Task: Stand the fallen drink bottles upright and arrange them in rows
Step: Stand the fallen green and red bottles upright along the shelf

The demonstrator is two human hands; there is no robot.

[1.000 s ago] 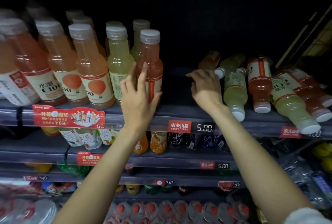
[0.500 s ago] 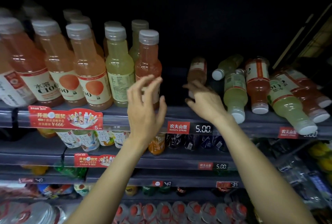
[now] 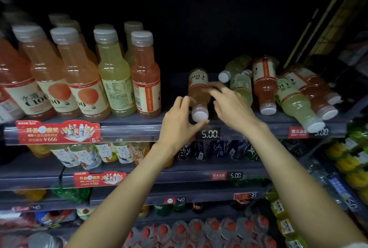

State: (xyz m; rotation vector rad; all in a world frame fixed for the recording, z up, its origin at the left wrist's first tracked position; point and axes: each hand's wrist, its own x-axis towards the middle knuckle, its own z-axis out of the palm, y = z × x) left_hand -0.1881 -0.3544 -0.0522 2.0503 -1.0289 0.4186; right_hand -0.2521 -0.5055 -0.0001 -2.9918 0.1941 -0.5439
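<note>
An orange drink bottle [image 3: 199, 88] lies on the top shelf [image 3: 127, 123] with its white cap toward the front edge. My left hand [image 3: 177, 120] grips its cap end, thumb under the cap and fingers on the left side. My right hand [image 3: 233, 106] holds the bottle's body from the right, its blurred fingers curled over the middle. Several more fallen bottles lie to the right, among them a pale green one [image 3: 242, 88], an orange one [image 3: 264, 84] and a green one [image 3: 296, 106] overhanging the edge. Upright bottles [image 3: 117, 74] stand in rows on the left.
A bare gap of shelf lies between the upright orange bottle [image 3: 146, 80] and the held one. A price strip reading 5.00 [image 3: 209, 134] runs along the shelf front. Lower shelves hold tea bottles [image 3: 85, 156], dark cans and red-capped water bottles [image 3: 179, 229].
My right hand has drawn the orange bottle forward, cap toward the front edge. My left hand left the upright orange bottle and moved right to take the cap end.
</note>
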